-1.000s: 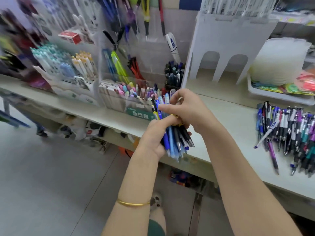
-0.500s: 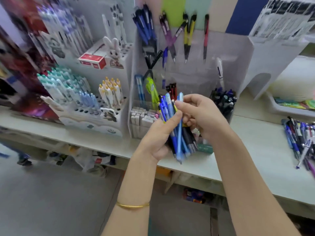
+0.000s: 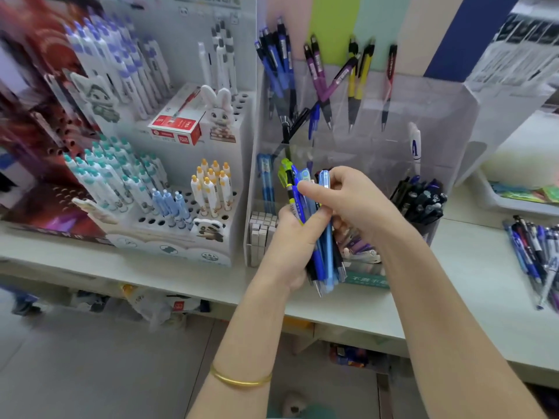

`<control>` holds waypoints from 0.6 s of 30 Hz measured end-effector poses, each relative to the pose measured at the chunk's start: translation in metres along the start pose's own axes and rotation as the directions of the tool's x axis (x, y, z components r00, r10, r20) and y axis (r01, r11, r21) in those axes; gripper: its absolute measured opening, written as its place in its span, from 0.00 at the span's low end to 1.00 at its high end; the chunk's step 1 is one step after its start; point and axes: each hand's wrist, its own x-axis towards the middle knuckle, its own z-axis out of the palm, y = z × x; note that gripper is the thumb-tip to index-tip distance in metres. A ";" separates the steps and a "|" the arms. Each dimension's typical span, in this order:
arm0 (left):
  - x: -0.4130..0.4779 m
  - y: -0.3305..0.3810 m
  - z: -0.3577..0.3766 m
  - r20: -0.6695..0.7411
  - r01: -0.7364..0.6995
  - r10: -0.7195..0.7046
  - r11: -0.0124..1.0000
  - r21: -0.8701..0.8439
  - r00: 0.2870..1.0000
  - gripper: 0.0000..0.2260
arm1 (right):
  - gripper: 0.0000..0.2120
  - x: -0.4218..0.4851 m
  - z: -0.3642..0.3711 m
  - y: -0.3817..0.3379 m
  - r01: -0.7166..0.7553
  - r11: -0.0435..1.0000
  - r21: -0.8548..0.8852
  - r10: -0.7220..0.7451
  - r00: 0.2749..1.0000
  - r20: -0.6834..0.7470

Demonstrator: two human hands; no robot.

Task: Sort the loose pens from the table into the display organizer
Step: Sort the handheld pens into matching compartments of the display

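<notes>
At frame centre the left hand (image 3: 287, 246) grips a bundle of pens (image 3: 325, 261), fingers curled round it. Its long axis is near upright, tips down. The right hand (image 3: 360, 204) pinches its top ends; which pen, I cannot tell. The clear organizer (image 3: 429, 116) stands just behind, nearer the right hand. The pens are mostly blue and black, with 1 green.

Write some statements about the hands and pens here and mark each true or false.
1. The left hand grips a bundle of pens. True.
2. The right hand lies flat on the table. False: its fingers curl around the bundle's upper end.
3. Loose pens lie on the table at the right. True.
4. The clear organizer is empty. False: coloured pens stand in its top row.
5. A gold bangle is on the left wrist. True.
</notes>
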 end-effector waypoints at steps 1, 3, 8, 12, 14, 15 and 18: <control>0.000 0.001 0.000 -0.005 -0.005 0.006 1.000 0.013 1.000 0.26 | 0.22 0.002 -0.001 -0.002 -0.005 1.000 -0.029 0.005 1.000 0.019; 0.001 0.003 0.000 -0.008 0.000 0.000 1.000 0.017 1.000 0.28 | 0.21 0.006 -0.003 -0.005 -0.013 0.997 -0.070 0.017 0.998 0.058; 0.003 0.000 -0.007 0.035 0.051 -0.048 0.995 -0.080 0.998 0.26 | 0.18 0.013 -0.003 0.000 -0.008 0.999 -0.039 0.011 0.997 0.076; 0.002 0.004 -0.007 0.046 0.104 -0.097 0.976 -0.190 0.994 0.21 | 0.12 0.012 -0.004 0.004 0.018 0.996 0.088 -0.025 0.996 0.080; 0.002 0.004 -0.005 0.014 0.109 -0.108 0.973 -0.205 0.994 0.20 | 0.11 0.011 -0.006 0.006 0.032 0.991 0.127 -0.041 0.996 0.074; 0.002 0.004 -0.004 0.004 0.103 -0.104 0.975 -0.196 0.995 0.18 | 0.11 0.011 -0.007 0.007 0.036 0.990 0.138 -0.045 0.997 0.067; 0.004 0.005 0.000 -0.035 0.094 -0.102 0.979 -0.183 0.994 0.17 | 0.14 0.013 -0.005 0.009 0.050 0.992 0.113 -0.054 0.998 0.030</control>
